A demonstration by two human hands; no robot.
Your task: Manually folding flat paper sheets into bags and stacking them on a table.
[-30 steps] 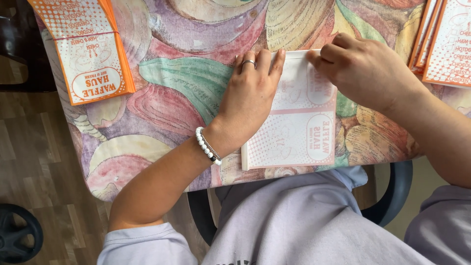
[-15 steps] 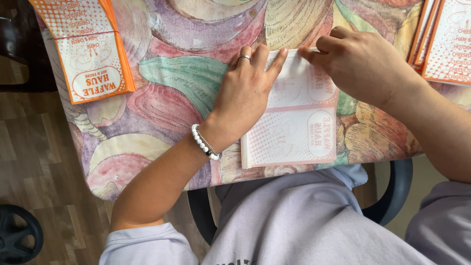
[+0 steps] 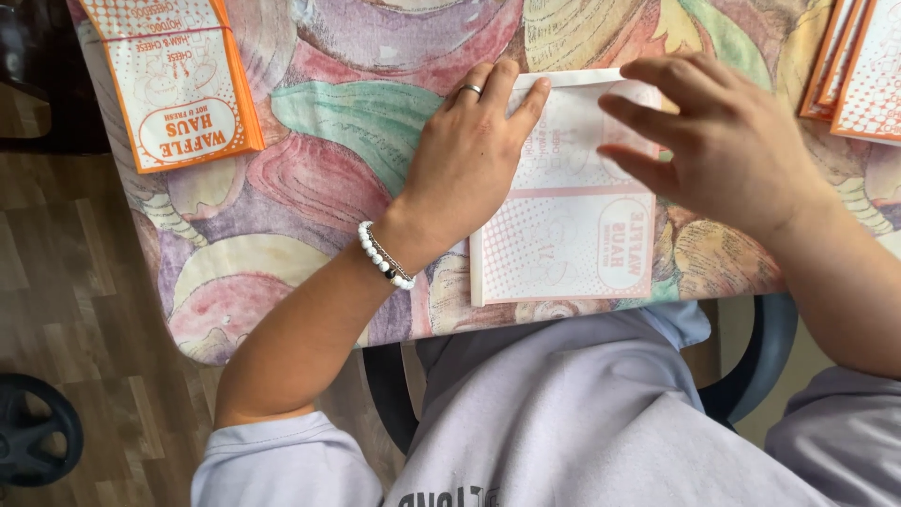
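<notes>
Pale paper bag (image 3: 572, 235) flat on bench (image 3: 310, 197); left hand (image 3: 466, 164) pressing it open-palmed, right hand (image 3: 723, 141) hovering over it, fingers loosely spread, holding nothing.

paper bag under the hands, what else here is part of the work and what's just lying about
In hand:
- pale paper bag, flat on the tablecloth
- left hand, pressing the bag's left side
- right hand, fingers spread above its top right

Lying about:
- orange bag stack, far left
- orange stack, right edge
- patterned tablecloth
</notes>
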